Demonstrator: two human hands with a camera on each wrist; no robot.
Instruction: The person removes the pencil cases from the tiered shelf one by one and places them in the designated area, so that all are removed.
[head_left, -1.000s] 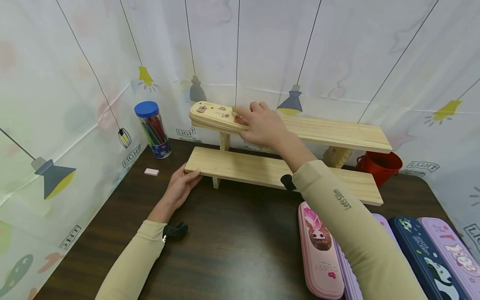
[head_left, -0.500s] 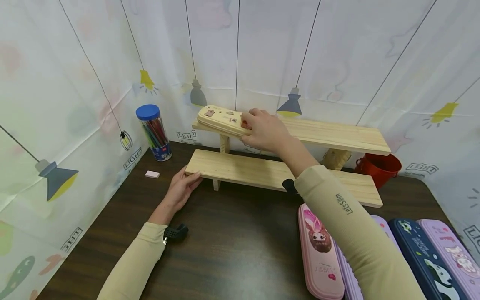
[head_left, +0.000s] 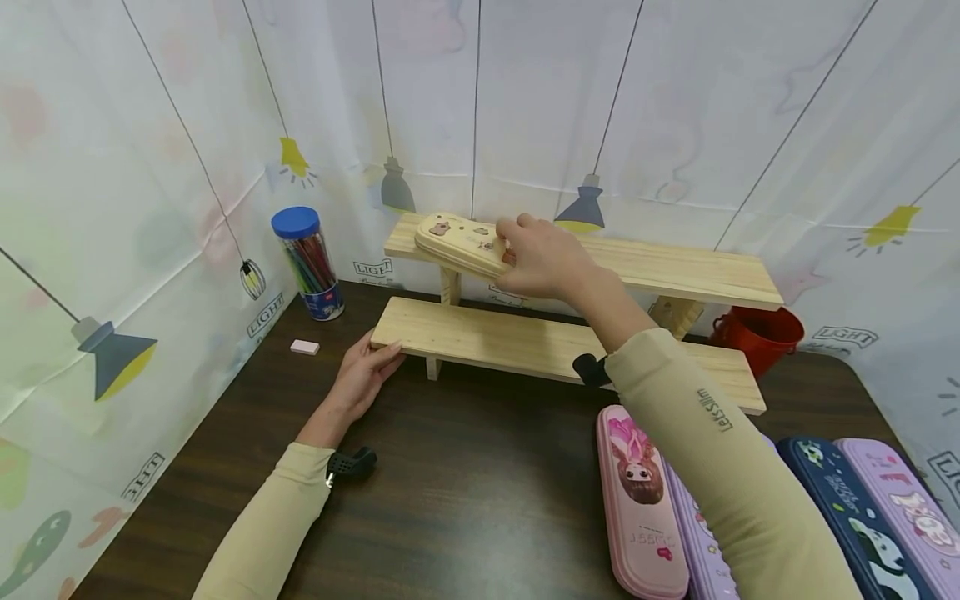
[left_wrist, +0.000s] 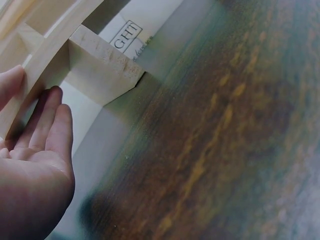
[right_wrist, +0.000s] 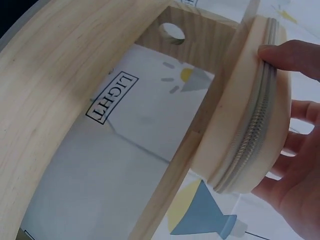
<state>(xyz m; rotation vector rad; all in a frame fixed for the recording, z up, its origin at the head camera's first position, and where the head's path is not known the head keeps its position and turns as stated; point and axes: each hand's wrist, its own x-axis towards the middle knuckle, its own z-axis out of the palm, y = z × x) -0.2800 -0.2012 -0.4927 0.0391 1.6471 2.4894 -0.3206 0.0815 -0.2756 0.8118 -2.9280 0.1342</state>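
A cream pencil case with small animal pictures lies on the upper board of a two-tier wooden shelf. My right hand grips its right end from above, thumb on the near side. The zipper of the pencil case faces the right wrist view, with the thumb against it and the fingers round the far side. My left hand holds the left end of the lower board, thumb on top. In the left wrist view the fingers of the left hand reach under that board.
A blue-lidded jar of colored pens and a pink eraser are at the left. A red bucket stands behind the shelf's right end. Several pencil cases, including a pink one and a navy one, lie at the front right.
My right hand has slid the cream pencil case to the right along the upper board, baring the board's left end. The left hand stays on the lower board.
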